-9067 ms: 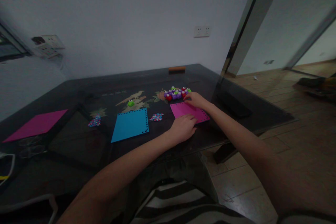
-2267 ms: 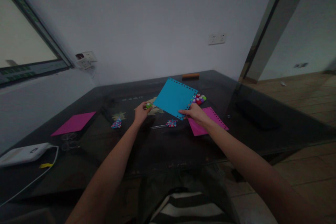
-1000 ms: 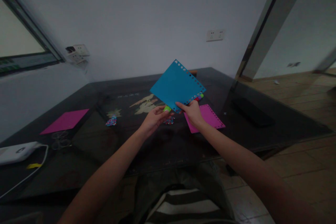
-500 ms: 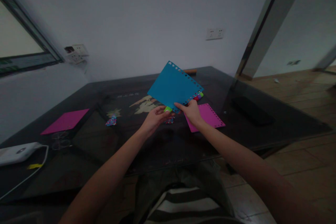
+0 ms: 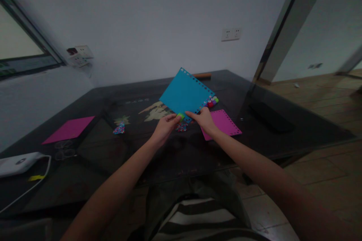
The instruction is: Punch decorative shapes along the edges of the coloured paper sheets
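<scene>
A blue sheet (image 5: 185, 92) with cut-out shapes along two edges is held up above the dark table, one corner toward me. My right hand (image 5: 205, 119) grips its lower right edge, thumb on the front face. Between the fingers of my left hand (image 5: 165, 127) is a small green punch (image 5: 180, 116), at the sheet's near corner; whether it encloses the edge is too small to tell. Below the sheet lies a pile of colourful bits (image 5: 181, 127). Beside my right hand a pink sheet (image 5: 224, 123) with a punched edge lies flat. Several colourful punches (image 5: 212, 101) sit behind it.
On the dark table (image 5: 181, 154) are another pink sheet (image 5: 69, 130) at left, glasses (image 5: 65, 150), a second pile of bits (image 5: 119, 128), a white device (image 5: 19, 163) with a cable, a black case (image 5: 271, 117) at right and a brown roll (image 5: 204, 76) at the back.
The blue sheet has tilted and come slightly lower, uncovering more of the colourful punches behind it. Both hands have shifted a little and keep their holds.
</scene>
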